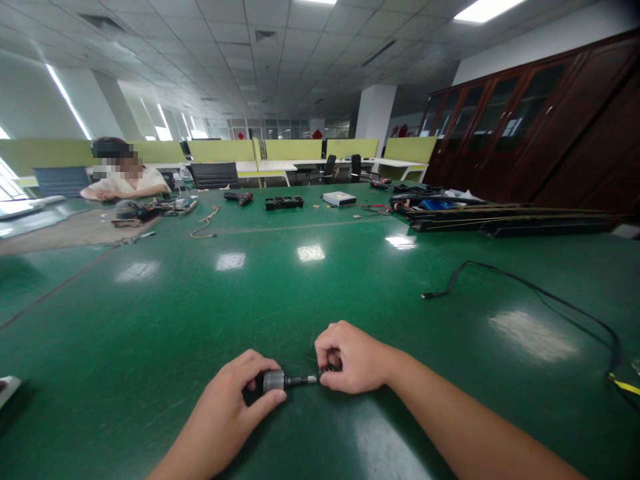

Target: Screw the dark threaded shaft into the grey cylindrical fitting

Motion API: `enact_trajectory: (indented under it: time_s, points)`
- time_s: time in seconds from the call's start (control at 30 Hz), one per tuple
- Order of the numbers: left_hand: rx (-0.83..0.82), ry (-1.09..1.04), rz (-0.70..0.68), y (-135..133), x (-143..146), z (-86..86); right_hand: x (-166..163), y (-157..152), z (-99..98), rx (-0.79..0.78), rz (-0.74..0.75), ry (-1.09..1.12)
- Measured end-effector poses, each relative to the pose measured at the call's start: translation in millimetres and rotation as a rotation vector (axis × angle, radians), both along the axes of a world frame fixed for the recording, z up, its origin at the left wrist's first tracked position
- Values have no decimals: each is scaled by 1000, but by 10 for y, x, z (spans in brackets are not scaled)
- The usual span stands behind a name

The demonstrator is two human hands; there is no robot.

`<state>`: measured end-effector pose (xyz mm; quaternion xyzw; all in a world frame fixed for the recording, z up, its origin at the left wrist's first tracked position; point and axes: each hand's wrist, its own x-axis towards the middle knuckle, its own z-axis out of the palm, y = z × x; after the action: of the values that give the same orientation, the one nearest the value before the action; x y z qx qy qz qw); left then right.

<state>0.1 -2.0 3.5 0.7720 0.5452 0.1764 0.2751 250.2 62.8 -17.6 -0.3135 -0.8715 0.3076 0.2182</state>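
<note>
Daylight enters through windows (69, 100) at far left; ceiling lights (489, 9) shine overhead. White glare patches (311, 253) dot the glossy green tabletop (270, 313) before me (the palest spreads near my right hand (357, 360)). Cabinets (515, 113) at right look dim. Wide-angle distortion stretches the edges, the distant room is soft, and pixelation (113, 160) covers part of a seated person (131, 181).

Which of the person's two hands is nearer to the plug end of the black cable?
Right. The right hand is below and left of the plug end in the view; the left hand is farther left, holding the grey-and-black tool.
</note>
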Motion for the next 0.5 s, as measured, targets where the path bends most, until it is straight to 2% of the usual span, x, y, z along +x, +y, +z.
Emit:
enact_trajectory:
  time_s: [0.5]
  points:
    - [7,-1,7,2,2,-30,-160,-126,11,31,-3,65]
